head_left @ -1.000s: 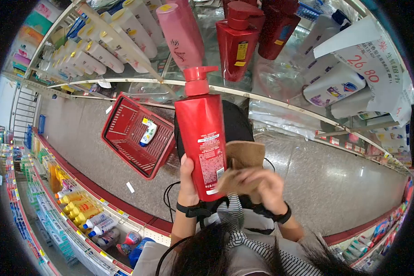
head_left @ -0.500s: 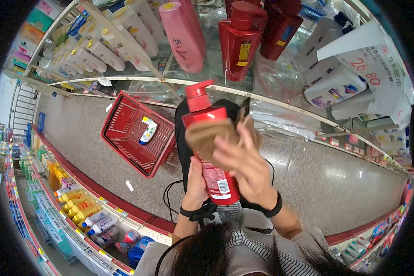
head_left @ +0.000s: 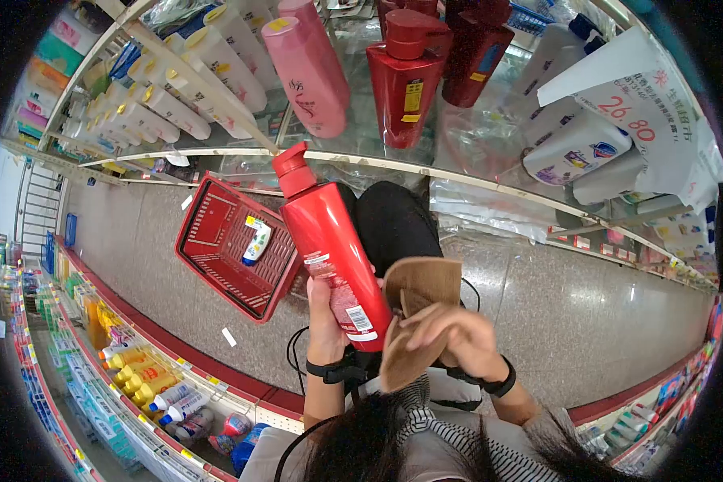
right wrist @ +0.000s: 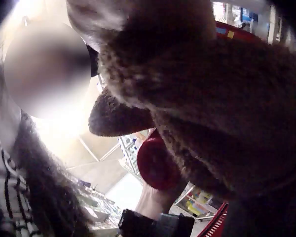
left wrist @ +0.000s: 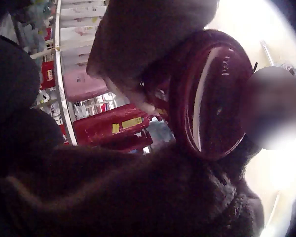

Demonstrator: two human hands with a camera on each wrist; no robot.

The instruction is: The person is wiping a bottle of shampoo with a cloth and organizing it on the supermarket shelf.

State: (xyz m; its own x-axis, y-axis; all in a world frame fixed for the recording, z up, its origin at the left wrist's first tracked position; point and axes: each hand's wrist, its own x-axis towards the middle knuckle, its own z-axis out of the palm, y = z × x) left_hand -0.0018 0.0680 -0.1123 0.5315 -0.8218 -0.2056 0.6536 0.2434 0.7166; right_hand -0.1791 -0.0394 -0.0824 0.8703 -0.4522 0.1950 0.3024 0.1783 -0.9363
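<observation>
Likely wiping: left hand [head_left: 324, 325] grips red bottle [head_left: 329, 229], right hand [head_left: 466, 337] clutches brown cloth [head_left: 426, 281]; next probably needs firm cloth contact.

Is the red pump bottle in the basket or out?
Out: the left hand holds the red pump bottle; the basket contains a white bottle.

Small print [head_left: 347, 297] on red bottle [head_left: 327, 241] illegible.
</observation>
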